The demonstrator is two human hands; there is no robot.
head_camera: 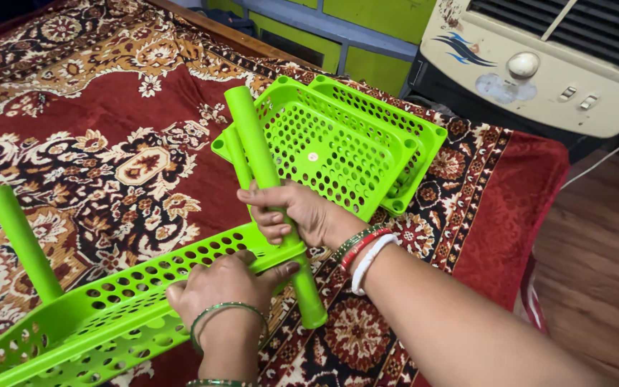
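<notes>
While pressed down nearest the camera, left hand (225, 285) clamped on corner of perforated green tray (102, 315). Just beyond, right hand (296, 212) fisted around green tube (270, 193), tube tilted, passing tray corner. Farther: 2 stacked green baskets (338, 140) on patterned red bedspread (87, 122); air cooler (546, 57) behind.

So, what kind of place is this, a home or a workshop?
Most likely a room in a home. The hands work on a bed or low platform under a patterned red cover, an air cooler stands beside it, and the floor is wood-look.
</notes>
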